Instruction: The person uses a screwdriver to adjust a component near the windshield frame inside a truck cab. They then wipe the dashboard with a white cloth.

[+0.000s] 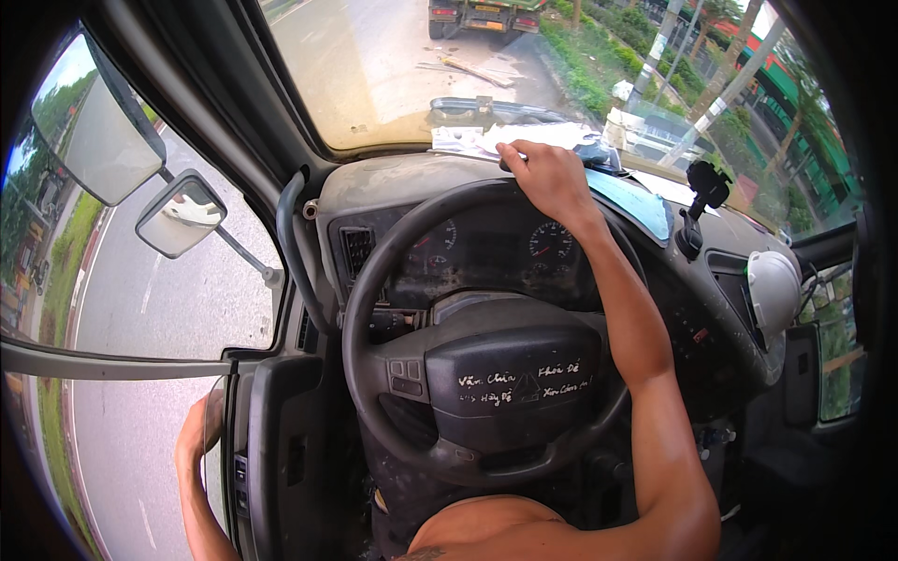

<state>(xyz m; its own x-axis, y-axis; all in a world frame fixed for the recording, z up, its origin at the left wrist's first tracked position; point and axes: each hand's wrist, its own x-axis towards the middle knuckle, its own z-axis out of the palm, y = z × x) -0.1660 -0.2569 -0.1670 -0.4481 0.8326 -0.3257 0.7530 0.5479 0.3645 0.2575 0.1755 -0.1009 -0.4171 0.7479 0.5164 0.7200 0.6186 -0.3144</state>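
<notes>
we are sitting behind the steering wheel of a truck-like cab, and the wheel stands upright in front of our bare torso, with white handwriting on its dark hub. our right hand lies over the upper right of the rim, its arm reaching up across the wheel's right side; the fingers are curled with the thumb pointing left, but their undersides are hidden, so we cannot tell whether they clasp the rim. our left hand is at the side window, beside the dark door panel, its fingers bent toward the glass and partly covered by it; we cannot tell whether they grasp anything. behind the wheel sits the gauge cluster. on the dashboard, just beyond the right hand, are white papers, with a blue sheet to their right, then a black phone mount and a white hard hat. two mirrors hang outside on the left, and through the windscreen we see a parked-looking truck ahead on the road.
</notes>
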